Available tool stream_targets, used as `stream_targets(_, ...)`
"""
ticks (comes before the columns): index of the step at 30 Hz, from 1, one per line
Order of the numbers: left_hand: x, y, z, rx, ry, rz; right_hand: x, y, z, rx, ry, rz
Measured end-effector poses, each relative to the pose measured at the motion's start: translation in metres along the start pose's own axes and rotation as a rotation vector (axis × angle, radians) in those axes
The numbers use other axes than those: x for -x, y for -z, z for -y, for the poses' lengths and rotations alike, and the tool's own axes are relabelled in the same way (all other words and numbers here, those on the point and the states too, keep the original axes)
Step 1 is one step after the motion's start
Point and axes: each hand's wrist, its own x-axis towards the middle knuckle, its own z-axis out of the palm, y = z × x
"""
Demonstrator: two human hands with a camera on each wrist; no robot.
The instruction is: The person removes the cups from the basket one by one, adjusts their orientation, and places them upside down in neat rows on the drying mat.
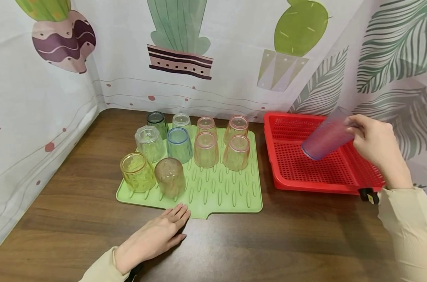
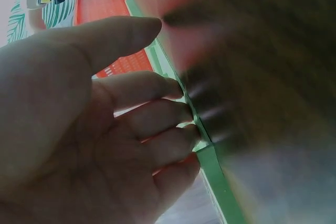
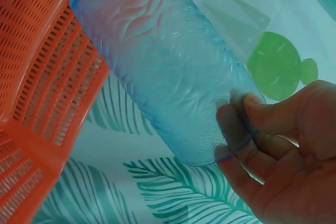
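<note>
My right hand grips a tall, clear blue tumbler by its base end. Its blue rim points down and to the left, over the red basket. The right wrist view shows rippled texture along the tumbler, with fingers and thumb pinching its base. My left hand lies flat on the table, straight fingers at the front edge of the green drying mat. Just beyond those fingertips, a brown glass stands upside down, beside a yellow glass.
Several more upturned glasses fill the mat's back rows, among them a blue glass, a clear glass and a pink glass. A printed curtain hangs right behind the mat and basket. The wooden table extends toward me.
</note>
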Motion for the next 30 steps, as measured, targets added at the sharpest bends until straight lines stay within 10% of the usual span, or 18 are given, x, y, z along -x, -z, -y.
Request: stream_targets(30,0.001,0.003,-0.002,0.022,0.014,-0.008,0.022,0.016,0.024,-0.097,-0.118,0.005)
